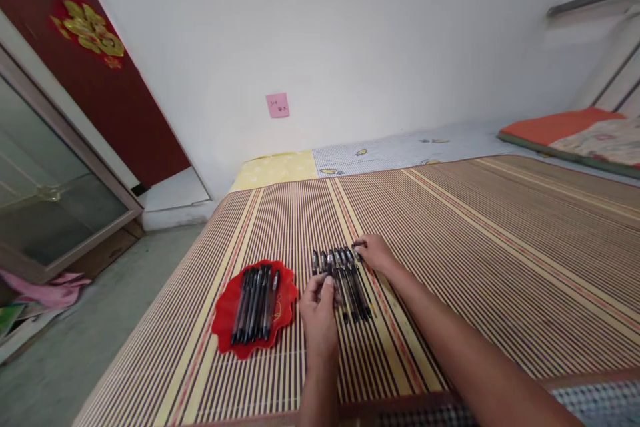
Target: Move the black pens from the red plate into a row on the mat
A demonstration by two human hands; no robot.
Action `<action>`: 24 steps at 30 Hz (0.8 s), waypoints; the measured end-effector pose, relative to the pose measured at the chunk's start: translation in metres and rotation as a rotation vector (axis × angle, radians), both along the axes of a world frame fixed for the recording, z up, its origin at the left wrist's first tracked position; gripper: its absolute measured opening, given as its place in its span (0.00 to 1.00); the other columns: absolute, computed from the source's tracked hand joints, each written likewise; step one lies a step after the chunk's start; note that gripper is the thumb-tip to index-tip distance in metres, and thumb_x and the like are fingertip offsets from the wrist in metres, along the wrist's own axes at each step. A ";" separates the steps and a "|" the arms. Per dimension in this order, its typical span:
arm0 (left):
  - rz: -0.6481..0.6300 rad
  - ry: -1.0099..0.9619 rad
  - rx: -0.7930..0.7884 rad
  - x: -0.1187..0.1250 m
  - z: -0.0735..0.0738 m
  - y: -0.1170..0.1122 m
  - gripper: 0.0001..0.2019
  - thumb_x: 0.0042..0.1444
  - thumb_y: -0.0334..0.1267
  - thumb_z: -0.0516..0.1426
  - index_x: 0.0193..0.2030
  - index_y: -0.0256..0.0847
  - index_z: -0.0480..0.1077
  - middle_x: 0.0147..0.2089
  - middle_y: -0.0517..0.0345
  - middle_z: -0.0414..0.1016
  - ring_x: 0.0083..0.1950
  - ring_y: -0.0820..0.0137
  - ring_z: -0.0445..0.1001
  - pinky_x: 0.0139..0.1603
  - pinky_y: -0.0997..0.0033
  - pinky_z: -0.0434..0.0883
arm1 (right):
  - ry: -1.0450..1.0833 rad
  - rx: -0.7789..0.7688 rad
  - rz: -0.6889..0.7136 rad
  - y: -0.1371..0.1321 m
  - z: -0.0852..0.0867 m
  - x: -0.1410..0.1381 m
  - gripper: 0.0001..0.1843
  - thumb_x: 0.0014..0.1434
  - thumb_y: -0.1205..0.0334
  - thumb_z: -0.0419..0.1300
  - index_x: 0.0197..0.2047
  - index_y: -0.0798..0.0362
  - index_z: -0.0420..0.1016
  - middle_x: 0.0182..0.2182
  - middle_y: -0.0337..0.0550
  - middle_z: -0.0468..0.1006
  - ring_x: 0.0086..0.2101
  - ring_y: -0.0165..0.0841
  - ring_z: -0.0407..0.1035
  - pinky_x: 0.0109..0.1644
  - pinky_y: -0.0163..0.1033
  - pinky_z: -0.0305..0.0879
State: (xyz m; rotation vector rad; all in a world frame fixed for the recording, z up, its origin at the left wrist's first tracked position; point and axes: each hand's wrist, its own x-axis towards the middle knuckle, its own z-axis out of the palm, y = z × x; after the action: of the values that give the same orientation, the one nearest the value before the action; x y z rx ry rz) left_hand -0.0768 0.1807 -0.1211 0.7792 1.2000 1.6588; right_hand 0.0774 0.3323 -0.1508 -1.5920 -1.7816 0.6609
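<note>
My right hand [374, 255] has its fingertips closed on a short black piece [357, 245] at the far right end of a row of slim black plastic pens [356, 293]. My left hand [320, 300] is half curled over the row's left part; I can't tell from here whether it grips a pen. Just left of it I see a red scalloped plate [223, 330] bearing more slim black pens [256, 307], lying side by side. Everything rests on a brown-and-cream striped mat [450, 247]; beyond, a pink square note [277, 105] sticks to the white wall [375, 47].
</note>
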 end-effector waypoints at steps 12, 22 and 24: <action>0.015 0.020 0.033 0.005 -0.006 0.000 0.16 0.52 0.50 0.64 0.34 0.38 0.71 0.25 0.65 0.66 0.26 0.76 0.65 0.29 0.78 0.64 | 0.035 0.001 -0.005 -0.007 0.002 -0.002 0.08 0.53 0.66 0.62 0.35 0.54 0.83 0.34 0.47 0.83 0.36 0.36 0.76 0.41 0.37 0.66; -0.013 0.211 0.025 0.009 -0.008 -0.004 0.13 0.55 0.45 0.62 0.39 0.37 0.73 0.29 0.60 0.72 0.30 0.72 0.69 0.32 0.74 0.67 | 0.620 -0.112 0.070 -0.073 0.045 0.003 0.16 0.56 0.51 0.62 0.39 0.54 0.80 0.27 0.43 0.78 0.26 0.33 0.71 0.27 0.36 0.65; -0.018 0.277 0.020 0.011 -0.008 -0.006 0.13 0.56 0.45 0.61 0.41 0.37 0.73 0.30 0.58 0.73 0.32 0.70 0.71 0.33 0.73 0.68 | 0.697 -0.153 0.123 -0.095 0.054 -0.003 0.19 0.53 0.46 0.65 0.37 0.54 0.80 0.26 0.41 0.77 0.25 0.31 0.69 0.26 0.35 0.63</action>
State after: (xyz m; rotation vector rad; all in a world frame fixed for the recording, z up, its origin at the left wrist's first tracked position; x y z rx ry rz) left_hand -0.0657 0.1752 -0.1294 1.0550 1.3626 1.5862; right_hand 0.0746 0.2375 -0.0971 -1.1372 -1.3260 1.2547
